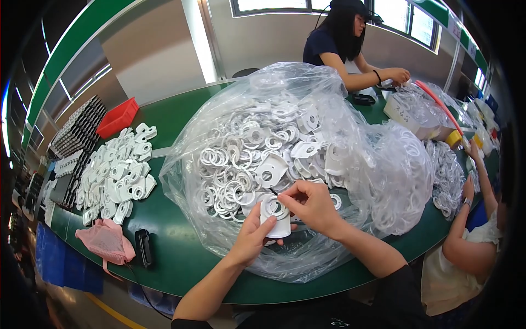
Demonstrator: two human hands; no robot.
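Observation:
My left hand (253,237) grips a white plastic part (281,227) with a flat tab and a round opening, its thumb across the front. A white ring (274,206) lies over the opening. The fingers of my right hand (313,204) are pinched at the ring's upper right edge. A thin dark stick (272,191) pokes out from between those fingertips; most of it is hidden. Just beyond my hands, loose white rings and tabbed parts (235,183) are heaped inside a large open clear plastic bag (219,241).
On the green table (170,263), white parts (112,178) are piled at left near stacked grey trays (79,126), a red bin (118,118), a pink mesh pouch (107,241) and a black case (143,248). Another bag (402,181) bulges at right. Co-workers sit across and at far right.

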